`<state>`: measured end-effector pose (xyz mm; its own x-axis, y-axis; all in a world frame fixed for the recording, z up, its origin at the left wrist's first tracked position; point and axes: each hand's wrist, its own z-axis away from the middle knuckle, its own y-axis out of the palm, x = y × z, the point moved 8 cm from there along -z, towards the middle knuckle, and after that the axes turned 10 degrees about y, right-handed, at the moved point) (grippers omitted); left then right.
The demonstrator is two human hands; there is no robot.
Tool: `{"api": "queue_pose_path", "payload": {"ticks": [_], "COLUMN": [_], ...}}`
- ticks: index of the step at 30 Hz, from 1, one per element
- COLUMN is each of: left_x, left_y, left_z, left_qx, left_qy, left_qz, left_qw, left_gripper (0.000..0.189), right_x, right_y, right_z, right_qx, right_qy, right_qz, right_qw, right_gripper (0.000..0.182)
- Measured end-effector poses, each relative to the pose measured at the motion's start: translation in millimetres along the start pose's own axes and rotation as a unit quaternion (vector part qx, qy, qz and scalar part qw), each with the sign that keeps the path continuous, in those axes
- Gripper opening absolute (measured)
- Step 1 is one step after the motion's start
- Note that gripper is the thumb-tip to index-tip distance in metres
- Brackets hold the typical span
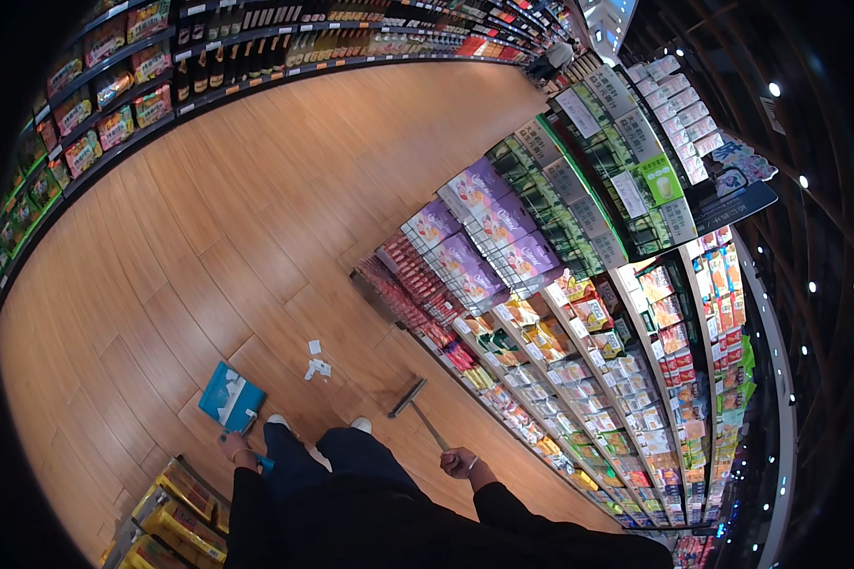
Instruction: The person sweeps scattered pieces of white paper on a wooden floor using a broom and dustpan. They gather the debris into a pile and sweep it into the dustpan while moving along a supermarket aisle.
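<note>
My left hand is closed around the handle of a blue dustpan, beside my left shoe. Pale paper scraps lie in the pan. My right hand grips the pole of a long-handled broom. Its narrow, straight head is down at the wooden floor, right of my right shoe, near the foot of the shelving. More white paper scraps lie on the floorboards ahead of my feet, between the dustpan and the broom head but farther out, touching neither.
Stocked snack shelves run along my right. Purple boxes and green cartons are stacked at the shelf end. Shelves with bottles line the far side. Yellow packages sit close at lower left. A person is far down the aisle.
</note>
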<state>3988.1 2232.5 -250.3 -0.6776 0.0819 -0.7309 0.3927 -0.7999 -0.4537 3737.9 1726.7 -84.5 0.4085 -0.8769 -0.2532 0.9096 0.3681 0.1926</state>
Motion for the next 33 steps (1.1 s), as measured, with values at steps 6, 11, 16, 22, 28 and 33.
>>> {"api": "queue_pose_path", "payload": {"ticks": [6,11,16,22,28,33], "left_x": [-18,-44,-12,6,40,17], "left_y": [-11,-25,-17,-4,9,-3], "left_z": [6,8,-16,-21,-20,-2], "left_qx": [-0.028,-0.059,-0.043,-0.036,0.036,0.006], "left_qy": [-0.094,-0.085,-0.064,-0.008,-0.039,0.012], "left_qz": [-0.038,-0.07,-0.1,-0.123,-0.055,-0.12], "left_qw": [0.994,0.992,0.992,0.992,0.997,0.993], "left_gripper": [0.03,0.028,0.03,0.031,0.042,0.025], "right_x": [-11,-41,-39,-23,-12,-8], "right_y": [-34,-35,-40,-46,-60,-84], "right_z": [-4,-25,-45,-53,-49,-52], "right_qx": [-0.131,-0.05,-0.062,-0.067,-0.062,-0.039], "right_qy": [-0.043,0.015,-0.054,-0.106,-0.183,-0.195], "right_qz": [-0.014,-0.194,-0.315,-0.365,-0.332,-0.309], "right_qw": [0.99,0.98,0.945,0.923,0.923,0.93], "right_gripper": [0.032,0.033,0.031,0.028,0.027,0.025]}}
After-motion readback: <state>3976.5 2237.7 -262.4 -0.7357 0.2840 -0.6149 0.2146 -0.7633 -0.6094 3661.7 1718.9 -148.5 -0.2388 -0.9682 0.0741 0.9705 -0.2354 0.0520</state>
